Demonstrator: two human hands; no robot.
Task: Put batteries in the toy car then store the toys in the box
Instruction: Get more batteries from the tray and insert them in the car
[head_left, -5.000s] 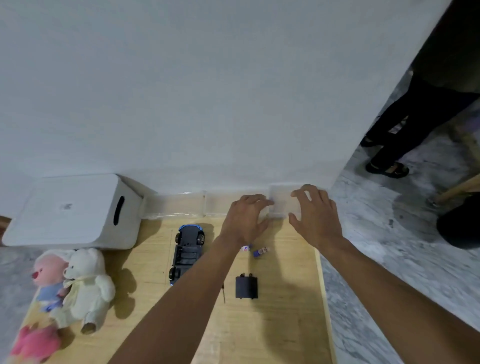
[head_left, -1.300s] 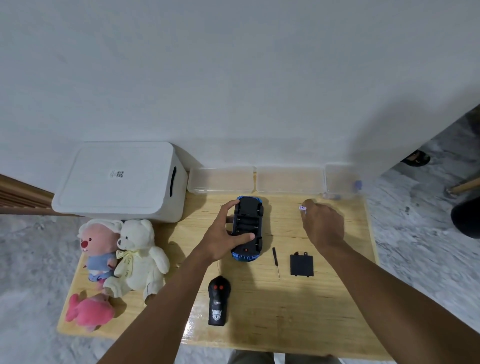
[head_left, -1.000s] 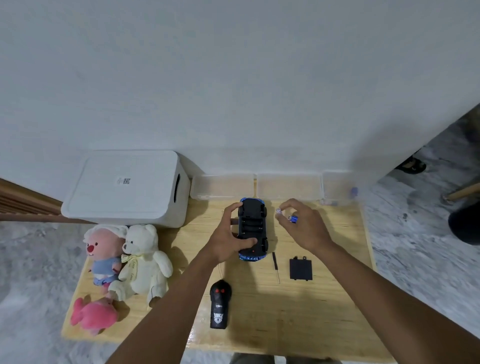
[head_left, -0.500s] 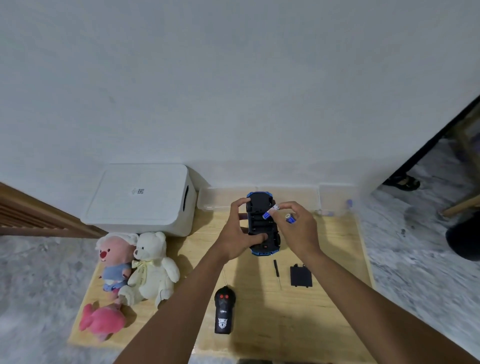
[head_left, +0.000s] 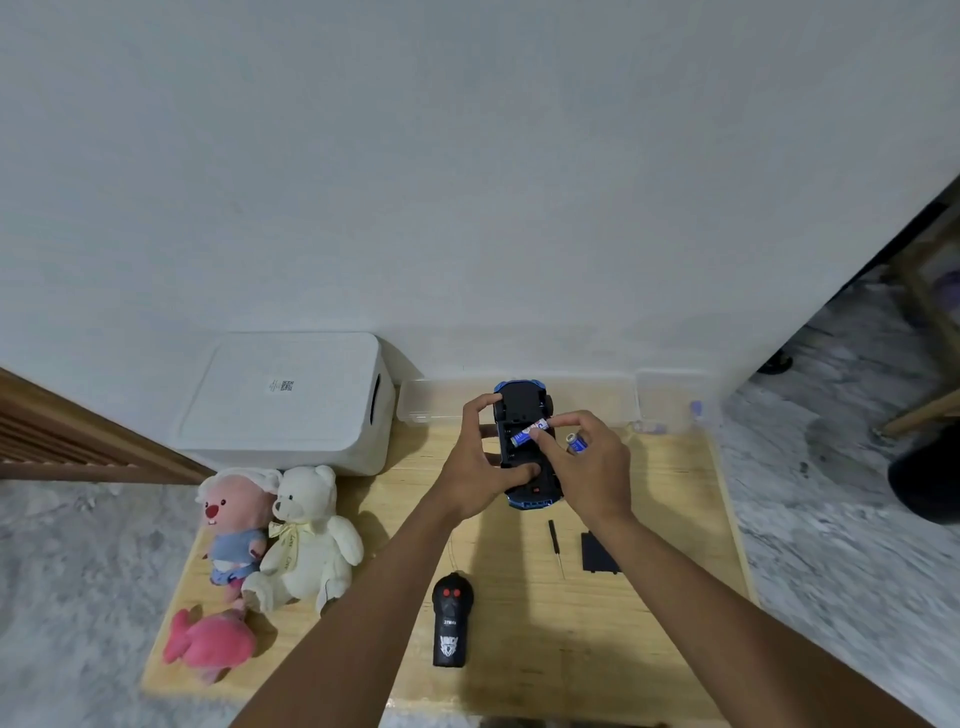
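Three plush toys sit at the lower left of the wooden table (head_left: 545, 649): pink plush (head_left: 210, 644), pink-faced plush in blue (head_left: 234, 525), white teddy bear (head_left: 306, 535). White box (head_left: 285, 400) behind them, lid on, against the wall. Black remote (head_left: 452, 618) low centre. Left hand (head_left: 475, 467) grips the toy car (head_left: 519, 415), upside down at centre frame; whether it rests on the table, cannot tell. Right hand (head_left: 592, 467) pinches one battery (head_left: 530, 432) at the car's open underside; seated or not, unclear. Second battery (head_left: 575, 443) held in the same hand's curled fingers. Screwdriver (head_left: 556, 545) and black cover (head_left: 597, 553) lie right of centre, cover partly hidden by the right forearm. Clear trays (head_left: 431, 408) line the wall; purple bits (head_left: 696, 408) at far right too blurred to identify.
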